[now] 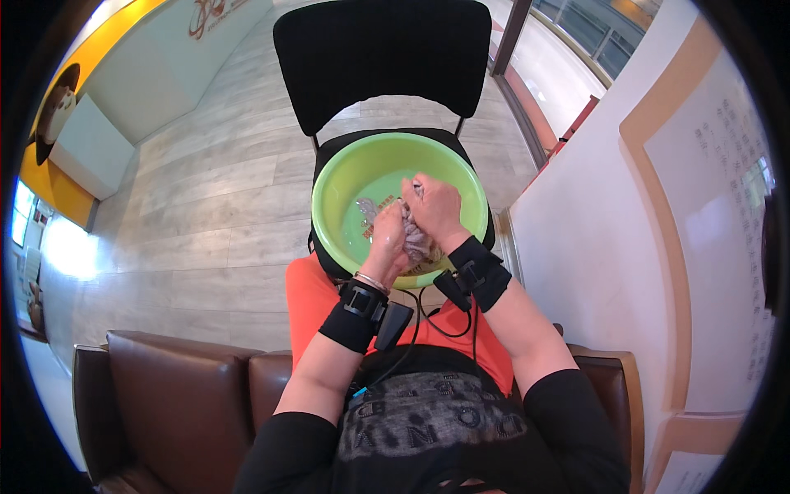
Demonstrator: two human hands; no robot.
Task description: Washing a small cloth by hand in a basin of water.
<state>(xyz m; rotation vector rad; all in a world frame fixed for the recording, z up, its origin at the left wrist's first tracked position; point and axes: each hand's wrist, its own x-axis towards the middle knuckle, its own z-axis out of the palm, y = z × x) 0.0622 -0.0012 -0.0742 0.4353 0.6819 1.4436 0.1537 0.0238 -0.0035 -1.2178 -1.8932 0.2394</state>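
A green plastic basin (336, 179) rests on the seat of a black chair in front of my knees. Over it, my left hand (388, 239) and my right hand (434, 204) both grip a bunched, wet-looking greyish cloth (418, 242). My right hand is the farther of the two, and the cloth runs between the fists. Part of the cloth hangs toward the basin's near side. Clear water seems to lie in the basin, over red printed writing on its bottom. My fingertips are mostly hidden in the folds.
The black chair's backrest (382, 52) rises beyond the basin. I sit on a brown leather sofa (179, 395). Cables (445, 330) hang from the black wrist straps across my lap. A white wall (574, 228) with a framed written board (710, 234) stands close on the right.
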